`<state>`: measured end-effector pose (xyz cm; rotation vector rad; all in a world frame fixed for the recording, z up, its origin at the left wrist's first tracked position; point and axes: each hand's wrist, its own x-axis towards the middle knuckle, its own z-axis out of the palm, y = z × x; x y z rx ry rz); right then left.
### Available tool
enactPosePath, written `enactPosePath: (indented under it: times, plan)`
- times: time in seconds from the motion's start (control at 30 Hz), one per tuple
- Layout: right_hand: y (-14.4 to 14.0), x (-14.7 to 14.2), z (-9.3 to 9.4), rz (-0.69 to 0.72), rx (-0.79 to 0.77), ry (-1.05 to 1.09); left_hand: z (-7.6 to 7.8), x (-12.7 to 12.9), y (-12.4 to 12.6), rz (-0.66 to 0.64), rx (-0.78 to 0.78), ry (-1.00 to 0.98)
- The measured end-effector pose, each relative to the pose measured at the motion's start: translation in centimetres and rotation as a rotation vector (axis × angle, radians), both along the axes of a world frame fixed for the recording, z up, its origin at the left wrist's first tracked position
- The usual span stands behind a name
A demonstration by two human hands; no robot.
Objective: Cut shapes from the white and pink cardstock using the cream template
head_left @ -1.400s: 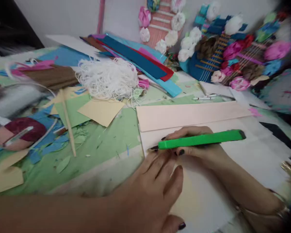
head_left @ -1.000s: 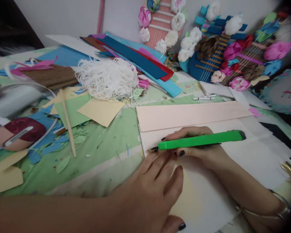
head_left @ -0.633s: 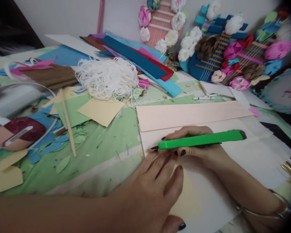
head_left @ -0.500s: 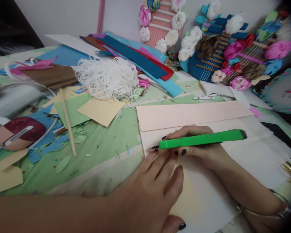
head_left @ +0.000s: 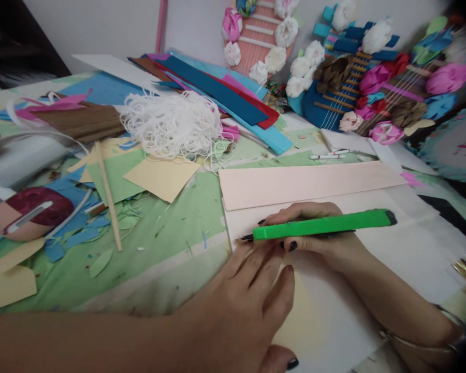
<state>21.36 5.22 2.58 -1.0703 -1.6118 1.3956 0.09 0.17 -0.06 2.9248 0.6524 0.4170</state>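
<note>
My right hand (head_left: 310,228) grips a green utility knife (head_left: 322,224), its dark blade end pointing left and touching down close to the left edge of the white sheets. Beside that blade, my left hand (head_left: 248,295) lies flat with its fingers stretched out, pressing on a pale yellow piece of paper (head_left: 305,311). Under both hands are white paper sheets (head_left: 341,321). Just beyond the knife runs a long pale pink strip (head_left: 310,184) of paper or card.
White cord (head_left: 174,124) lies in a tangled heap, with folded coloured papers (head_left: 217,88) behind it. On the left are a wooden stick (head_left: 107,197), paper scraps (head_left: 128,223) and a maroon-and-pink device (head_left: 39,212). Flower-decorated paper guitars (head_left: 337,98) stand at the back right.
The knife and my right hand have shifted very slightly, its blade end a little to the left. My left hand stays in place.
</note>
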Motion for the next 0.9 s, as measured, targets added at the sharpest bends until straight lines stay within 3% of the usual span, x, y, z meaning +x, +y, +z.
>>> enactPosePath:
  times: [0.9]
  plan:
    - [0.11,0.03,0.45,-0.010,-0.036,-0.037,0.17,0.18,0.01,0.016,-0.022,0.021]
